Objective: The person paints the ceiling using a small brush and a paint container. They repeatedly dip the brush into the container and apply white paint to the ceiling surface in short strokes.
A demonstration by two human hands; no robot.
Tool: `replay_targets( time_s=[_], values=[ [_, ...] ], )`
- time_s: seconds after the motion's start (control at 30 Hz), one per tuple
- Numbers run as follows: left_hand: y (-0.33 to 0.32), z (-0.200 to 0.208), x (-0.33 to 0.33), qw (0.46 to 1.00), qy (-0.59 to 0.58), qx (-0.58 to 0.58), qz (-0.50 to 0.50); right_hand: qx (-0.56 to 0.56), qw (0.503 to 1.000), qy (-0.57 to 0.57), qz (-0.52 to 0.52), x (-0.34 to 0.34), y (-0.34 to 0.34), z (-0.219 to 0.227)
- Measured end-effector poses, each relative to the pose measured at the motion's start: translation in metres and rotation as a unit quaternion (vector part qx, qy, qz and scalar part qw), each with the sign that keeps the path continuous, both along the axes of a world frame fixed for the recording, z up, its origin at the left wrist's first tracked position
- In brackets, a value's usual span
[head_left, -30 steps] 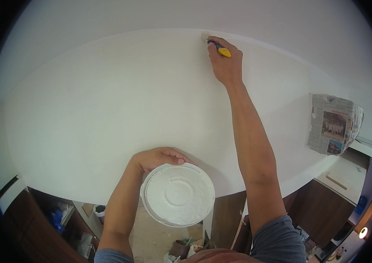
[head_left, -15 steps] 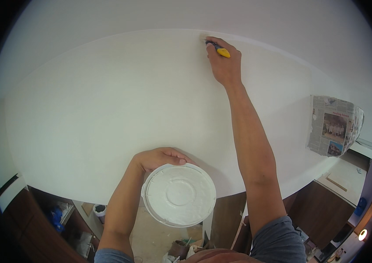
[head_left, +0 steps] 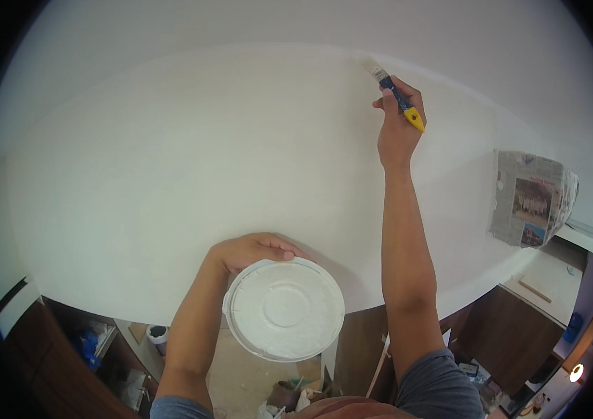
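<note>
My right hand (head_left: 402, 126) is closed round the blue and yellow handle of a flat paintbrush (head_left: 395, 92). The brush's pale bristles point up and left, close to the top edge of a white wall (head_left: 191, 153); whether they touch it I cannot tell. Low in the middle, my left hand (head_left: 258, 252) grips the far rim of a round white bucket lid (head_left: 286, 311), thumb on top and fingers mostly behind. A wet-looking white coat covers the lid's face.
A newspaper-wrapped object (head_left: 532, 199) juts from the wall at the right. Below it stands a brown cabinet (head_left: 513, 335). Dark open shelving (head_left: 94, 335) and a white paint tub (head_left: 159, 335) are at lower left. Clutter (head_left: 286, 394) lies on the floor below the lid.
My right hand has moved right and slightly down with the paintbrush, whose bristles now show more clearly. The left hand and the lid have stayed nearly still.
</note>
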State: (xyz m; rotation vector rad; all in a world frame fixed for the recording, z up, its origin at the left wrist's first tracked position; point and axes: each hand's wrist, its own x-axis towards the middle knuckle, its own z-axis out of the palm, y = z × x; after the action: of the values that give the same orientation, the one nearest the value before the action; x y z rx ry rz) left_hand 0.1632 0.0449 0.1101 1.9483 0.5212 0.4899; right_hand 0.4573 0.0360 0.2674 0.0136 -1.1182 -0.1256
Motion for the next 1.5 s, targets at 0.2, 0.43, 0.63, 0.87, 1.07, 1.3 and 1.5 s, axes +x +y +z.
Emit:
replay_targets(
  time_s=[0.2,0.43,0.63,0.87,1.07,1.3,1.5],
  values=[
    [-0.007,0.004,0.000,1.000,0.009,0.003,0.009,0.014,0.998,0.010,-0.058,0.000,0.008,-0.005],
    [-0.005,0.003,0.000,1.000,0.007,0.004,0.011,0.054,0.994,0.000,-0.099,-0.015,0.021,0.001],
    [-0.006,0.003,-0.002,1.000,0.013,0.000,0.012,0.054,0.982,-0.021,-0.182,-0.036,0.017,0.007],
    [-0.003,0.003,-0.001,1.000,0.009,-0.003,0.003,0.035,0.975,-0.021,-0.218,-0.032,0.018,0.011],
    [-0.005,0.003,0.000,1.000,0.011,-0.007,0.008,0.016,0.970,-0.038,-0.239,-0.030,0.017,0.016],
    [-0.005,0.003,0.000,1.000,0.009,0.000,0.019,-0.048,0.978,-0.054,-0.196,-0.026,0.003,0.022],
    [-0.003,0.002,-0.002,1.000,0.004,-0.001,0.006,-0.054,0.978,-0.056,-0.192,-0.026,0.001,0.027]
  ],
)
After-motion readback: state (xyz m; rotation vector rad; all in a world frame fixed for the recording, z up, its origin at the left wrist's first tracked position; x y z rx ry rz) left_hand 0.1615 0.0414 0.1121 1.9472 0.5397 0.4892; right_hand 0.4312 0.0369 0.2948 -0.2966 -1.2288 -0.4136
